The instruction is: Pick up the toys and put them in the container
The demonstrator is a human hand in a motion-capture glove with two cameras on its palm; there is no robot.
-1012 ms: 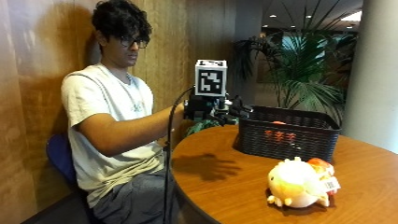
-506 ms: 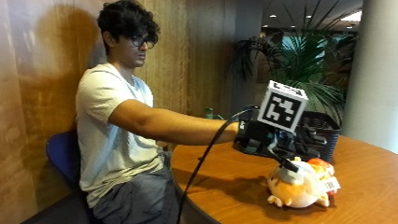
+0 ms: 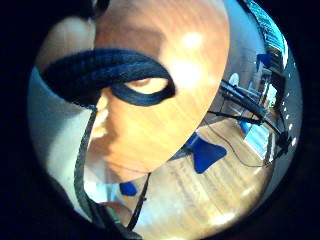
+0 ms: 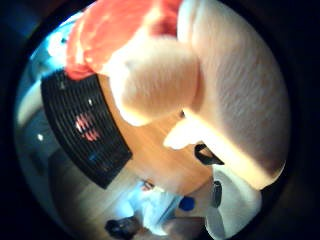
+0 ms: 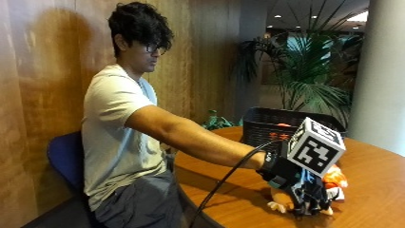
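A cream plush toy [image 5: 333, 181] with an orange patch lies on the round wooden table [image 5: 373, 161], close to the person's side. My gloved right hand [image 5: 303, 189] rests on top of it, and the fingers [image 5: 311, 203] curl down over its near side. The toy's cream body [image 4: 235, 90] and orange part [image 4: 115, 30] fill the thumb side palm view, so the toy is right at the palm. A black mesh basket [image 5: 265, 124] stands farther back on the table, and something red [image 4: 87, 127] shows inside it.
Bare tabletop [image 3: 160, 100] lies between the toy and the basket [image 4: 85, 130]. A potted palm [image 5: 310, 71] stands behind the basket, with a pale pillar [image 5: 386, 71] at the right. The person sits on a blue chair [image 5: 63, 156] against a wooden wall.
The right arm has swung from beside the basket out over the table and come down. The hand, which hovered above the plush toy half a second ago, now lies on it.
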